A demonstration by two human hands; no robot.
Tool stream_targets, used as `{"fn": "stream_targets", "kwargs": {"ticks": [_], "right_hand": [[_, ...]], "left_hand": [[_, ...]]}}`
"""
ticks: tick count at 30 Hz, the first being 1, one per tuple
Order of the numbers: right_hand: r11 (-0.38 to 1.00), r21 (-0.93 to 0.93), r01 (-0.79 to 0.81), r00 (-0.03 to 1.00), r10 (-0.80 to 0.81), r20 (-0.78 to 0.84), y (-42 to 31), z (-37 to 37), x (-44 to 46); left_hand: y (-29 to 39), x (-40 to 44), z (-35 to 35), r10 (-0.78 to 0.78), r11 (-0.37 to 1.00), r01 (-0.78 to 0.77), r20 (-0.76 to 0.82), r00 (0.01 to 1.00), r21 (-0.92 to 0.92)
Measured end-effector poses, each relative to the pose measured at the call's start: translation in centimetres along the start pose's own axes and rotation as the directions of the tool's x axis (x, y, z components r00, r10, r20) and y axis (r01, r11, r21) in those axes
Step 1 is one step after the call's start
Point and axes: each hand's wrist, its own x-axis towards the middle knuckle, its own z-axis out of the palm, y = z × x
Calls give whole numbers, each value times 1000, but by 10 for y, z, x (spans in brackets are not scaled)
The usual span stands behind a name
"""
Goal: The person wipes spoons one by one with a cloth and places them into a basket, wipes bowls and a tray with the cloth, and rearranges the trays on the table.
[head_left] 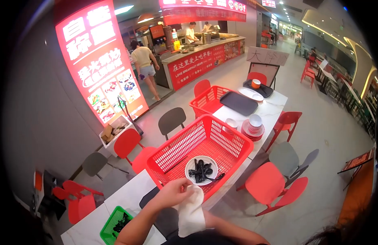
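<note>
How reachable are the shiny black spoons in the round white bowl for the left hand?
Probably yes: nothing covers the spoons and the left hand is close, though it pinches some white fabric.

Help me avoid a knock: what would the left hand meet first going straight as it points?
Probably the white bowl of black spoons in the red basket, though depth is unclear and the left hand might catch the basket first.

White cloth [191,218], red latticed basket [232,136], white bowl [212,164], black spoons [200,169], green basket [110,221], white tabletop [125,192]
</note>
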Motion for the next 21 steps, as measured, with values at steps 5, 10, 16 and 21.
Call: {"fn": "stream_targets", "kwargs": {"ticks": [5, 10, 16, 21], "right_hand": [[947, 312, 73, 993, -40, -113, 34, -52, -8], [593, -797, 111, 928, -349, -131, 14, -59, -19], [-127, -977, -170, 943, -310, -124, -116, -9, -48], [208, -958, -196, 946, -218, -240, -59, -56, -79]], "left_hand": [[-68, 38, 50, -60, 890, 202, 333, 941, -410], [-68, 61, 81, -111, 893, 226, 296, 949, -389], [-195, 135, 146, -179, 983, 170, -173, 969, -66], [-271, 183, 170, -306, 904, 359, -236, 922, 231]]}}
